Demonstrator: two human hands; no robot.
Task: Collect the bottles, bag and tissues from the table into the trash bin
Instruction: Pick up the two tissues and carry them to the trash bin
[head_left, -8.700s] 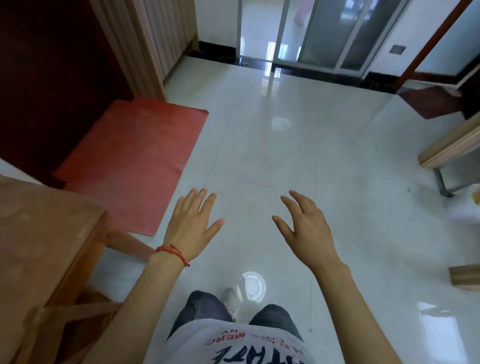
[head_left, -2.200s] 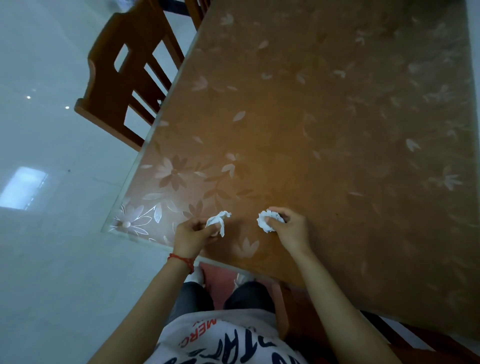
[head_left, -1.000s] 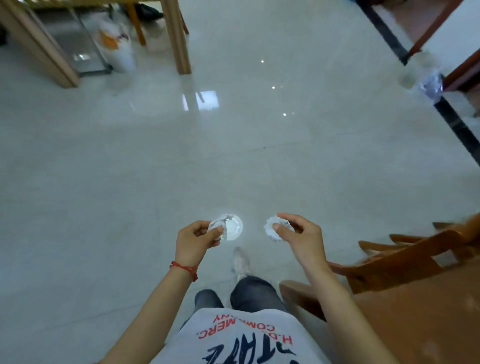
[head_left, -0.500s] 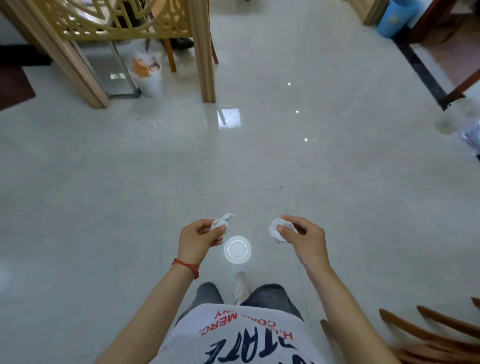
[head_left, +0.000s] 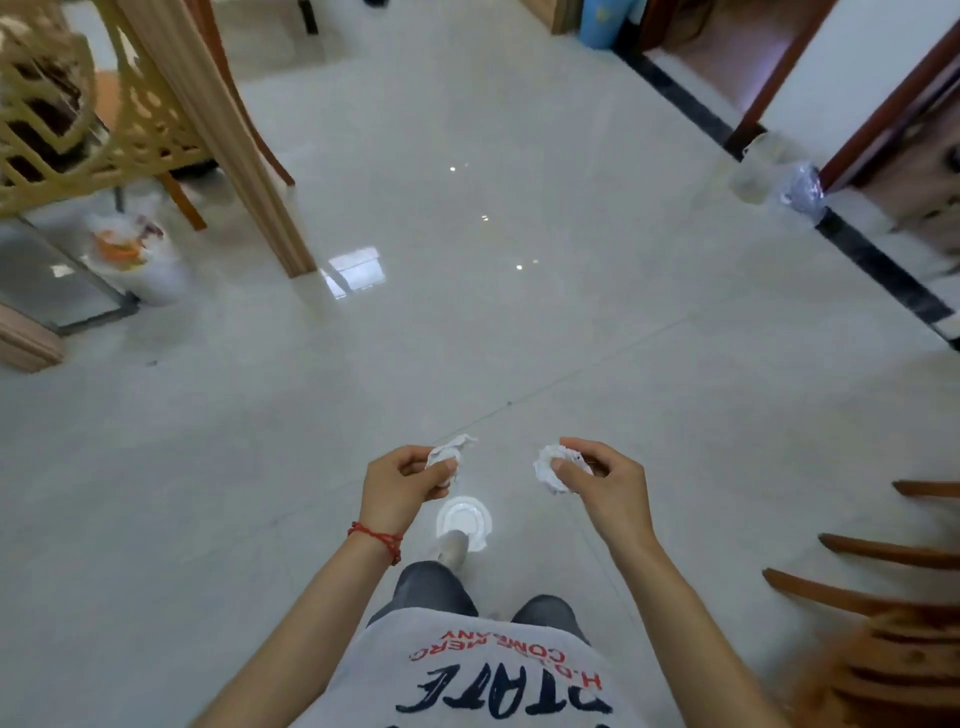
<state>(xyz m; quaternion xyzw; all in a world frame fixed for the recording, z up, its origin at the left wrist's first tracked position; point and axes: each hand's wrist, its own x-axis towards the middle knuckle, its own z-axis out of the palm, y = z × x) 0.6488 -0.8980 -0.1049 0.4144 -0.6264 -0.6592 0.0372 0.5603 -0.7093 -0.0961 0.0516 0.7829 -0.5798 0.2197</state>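
Observation:
My left hand (head_left: 402, 486) pinches a crumpled white tissue (head_left: 448, 453) between thumb and fingers. My right hand (head_left: 605, 483) grips a second balled white tissue (head_left: 546, 468). Both hands are held out in front of my waist over the pale tiled floor. A white lined trash bin (head_left: 136, 260) with orange and white rubbish inside stands on the floor at the far left, beside a wooden post. The table is out of view.
A carved wooden screen and post (head_left: 218, 130) rise at upper left next to the bin. A wooden chair back (head_left: 883, 571) sits at lower right. A clear container (head_left: 756, 169) and crumpled bag (head_left: 802, 187) lie by the doorway at upper right. A blue bin (head_left: 605, 21) stands far back.
I picked a tissue off the table with each hand, turned away and walked over the floor. The bin at left has come closer and lower in view.

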